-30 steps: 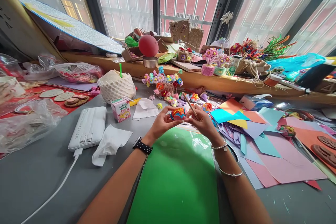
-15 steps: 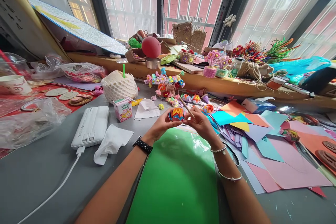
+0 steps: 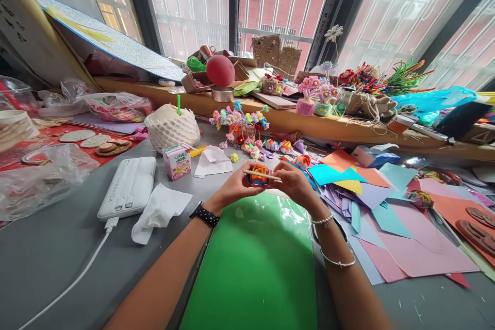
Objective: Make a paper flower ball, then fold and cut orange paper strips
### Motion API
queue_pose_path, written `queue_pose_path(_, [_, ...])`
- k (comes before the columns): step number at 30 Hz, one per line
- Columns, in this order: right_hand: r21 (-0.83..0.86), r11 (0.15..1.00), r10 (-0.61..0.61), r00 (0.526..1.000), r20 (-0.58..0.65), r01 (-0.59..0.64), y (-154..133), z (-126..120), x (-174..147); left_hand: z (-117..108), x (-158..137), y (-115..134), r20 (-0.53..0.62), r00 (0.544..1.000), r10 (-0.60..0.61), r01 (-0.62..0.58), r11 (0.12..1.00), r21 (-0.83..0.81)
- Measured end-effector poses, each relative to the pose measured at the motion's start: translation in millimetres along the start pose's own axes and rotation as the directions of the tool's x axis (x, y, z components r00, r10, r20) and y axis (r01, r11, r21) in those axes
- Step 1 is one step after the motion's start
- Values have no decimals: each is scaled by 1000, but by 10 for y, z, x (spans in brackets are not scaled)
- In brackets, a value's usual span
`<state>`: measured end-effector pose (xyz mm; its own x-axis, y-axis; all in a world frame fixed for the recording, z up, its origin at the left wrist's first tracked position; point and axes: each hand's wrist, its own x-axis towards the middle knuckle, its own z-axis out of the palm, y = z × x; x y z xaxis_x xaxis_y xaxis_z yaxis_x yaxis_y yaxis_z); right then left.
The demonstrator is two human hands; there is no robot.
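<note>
Between my hands is a small folded paper flower (image 3: pixel 258 175) in orange, yellow, red and blue. My left hand (image 3: pixel 236 185) is closed around its left side. In my right hand (image 3: pixel 296 183) a thin wooden stick (image 3: pixel 266 176) is pinched, lying nearly level across the front of the flower. Whether my right fingers also touch the flower, I cannot tell. Both hands are above the far end of a glossy green board (image 3: pixel 251 263). Just beyond them lie similar paper flowers (image 3: pixel 285 147) and a small purple cone-shaped piece (image 3: pixel 299 146).
Coloured paper sheets and strips (image 3: pixel 417 237) spread over the right side. Left of the board are a white power bank (image 3: pixel 127 185) with its cable, tissues (image 3: pixel 160 211), a drink carton (image 3: pixel 177 162) and a wrapped coconut (image 3: pixel 172 129). A wooden ledge (image 3: pixel 278 105) crowded with crafts runs along the window.
The stick has swung from pointing steeply up to lying almost level across the flower. The flower has tipped a little in my left hand. The whole view has shifted slightly.
</note>
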<state>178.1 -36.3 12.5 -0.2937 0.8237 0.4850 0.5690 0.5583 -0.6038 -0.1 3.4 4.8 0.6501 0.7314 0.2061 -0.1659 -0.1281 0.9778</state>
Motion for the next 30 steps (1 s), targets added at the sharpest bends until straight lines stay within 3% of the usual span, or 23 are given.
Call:
queue_pose_path(3, [-28, 1000, -7, 1000, -25, 7, 33, 25, 1, -13, 9, -2, -36, 999, 17, -13, 995, 98])
queue_pose_path(9, [-61, 993, 86, 982, -168, -97, 31, 7, 4, -59, 50, -101, -191, 969, 157, -117, 972, 204])
queue_pose_path(13, [-70, 995, 61, 990, -129, -71, 27, 26, 7, -71, 55, -145, -214, 944, 251, -162, 917, 363])
queue_pose_path(19, [-159, 977, 127, 985, -113, -144, 47, 118, 15, -34, 48, -151, -224, 916, 334, -162, 817, 553])
queue_pose_path(25, [-96, 981, 146, 972, -186, -166, 32, 166, 42, -3, 52, -156, -217, 908, 358, -178, 800, 573])
queue_pose_path(30, [24, 975, 219, 934, -283, -221, 19, 209, 51, 16, 51, -184, -245, 922, 299, -173, 886, 431])
